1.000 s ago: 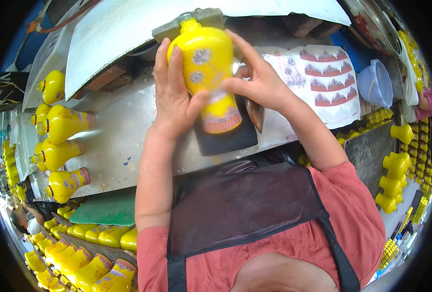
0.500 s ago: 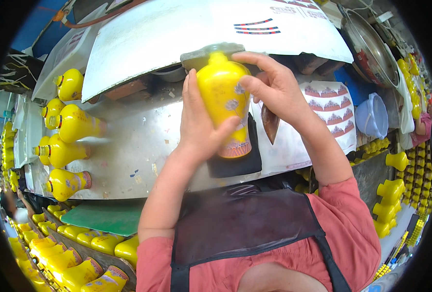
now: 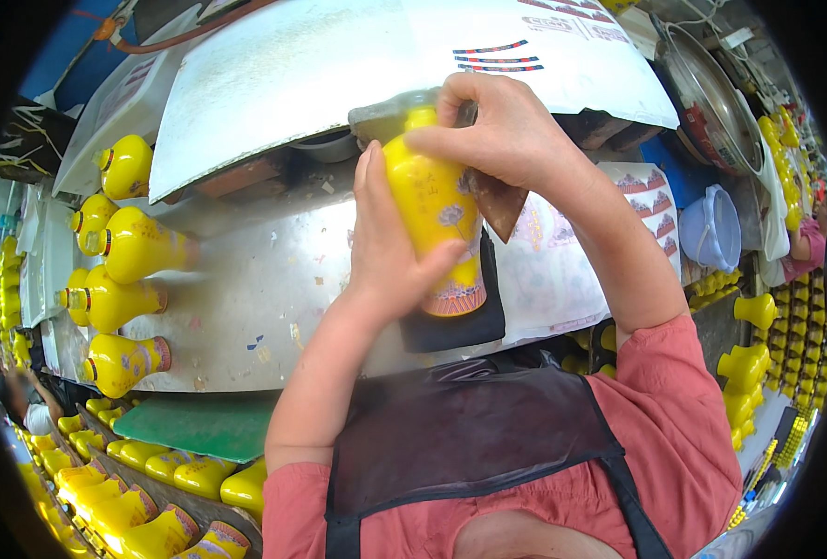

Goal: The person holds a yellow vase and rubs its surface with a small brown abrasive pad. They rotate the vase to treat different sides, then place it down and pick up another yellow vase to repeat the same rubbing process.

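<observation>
A glossy yellow vase-shaped bottle lies tilted with its neck away from me, its patterned base over a black cloth. Flower decals and a patterned band show on it. My left hand is wrapped round the bottle's left side, thumb across its lower front. At the bottle's shoulder and neck, my right hand has its thumb and fingers bent close together. A brown pointed scraper-like piece sticks out under the right palm, apparently held by the hidden fingers. The neck is beside a dark grey block.
Several yellow bottles lie at the left of the metal table. Decal sheets spread to the right, near a pale blue bucket. A white board with dark strips lies beyond. More bottles fill racks below.
My right hand has moved up and left over the bottle's shoulder, its fingers now more bent. The brown piece has moved with it. The left hand keeps its hold on the bottle.
</observation>
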Demonstrator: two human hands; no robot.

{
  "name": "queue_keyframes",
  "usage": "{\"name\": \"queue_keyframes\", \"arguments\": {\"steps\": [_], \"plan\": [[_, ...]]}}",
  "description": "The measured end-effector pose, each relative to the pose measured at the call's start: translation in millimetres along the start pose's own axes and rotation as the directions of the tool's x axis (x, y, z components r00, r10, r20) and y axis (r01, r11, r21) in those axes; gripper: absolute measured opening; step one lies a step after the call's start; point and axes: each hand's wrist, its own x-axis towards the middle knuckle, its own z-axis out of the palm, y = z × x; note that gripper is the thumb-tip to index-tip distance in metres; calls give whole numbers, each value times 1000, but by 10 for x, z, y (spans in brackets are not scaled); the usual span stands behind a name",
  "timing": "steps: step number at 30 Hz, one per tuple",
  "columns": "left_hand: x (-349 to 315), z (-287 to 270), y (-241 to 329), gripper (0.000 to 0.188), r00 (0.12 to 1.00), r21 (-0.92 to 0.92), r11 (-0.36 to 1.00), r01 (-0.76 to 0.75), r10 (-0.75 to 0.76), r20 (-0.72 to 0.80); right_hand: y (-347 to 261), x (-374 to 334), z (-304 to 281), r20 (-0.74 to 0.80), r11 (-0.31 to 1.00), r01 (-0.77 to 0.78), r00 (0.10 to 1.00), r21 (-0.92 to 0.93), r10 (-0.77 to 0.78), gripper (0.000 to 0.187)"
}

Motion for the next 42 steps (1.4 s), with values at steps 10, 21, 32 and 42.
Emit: {"name": "queue_keyframes", "arguments": {"steps": [10, 21, 32, 42], "plan": [[-1, 5, 4, 122, 1000, -28, 999, 21, -20, 13, -78, -24, -56, 17, 989, 76, 997, -129, -75, 55], [13, -14, 2, 121, 1000, 17, 1000, -24, 24, 0, -35, 71, 9, 16, 994, 65, 998, -85, -64, 48], [-298, 35, -80, 93, 984, -415, 898, 144, -175, -38, 510, -719, 109, 122, 880, -232, 972, 414, 200, 47], [-406, 96, -111, 84, 983, -713, 686, 143, -180, 24, 828, -1010, 579, 259, 732, -253, 960, 632, 108, 82]]}}
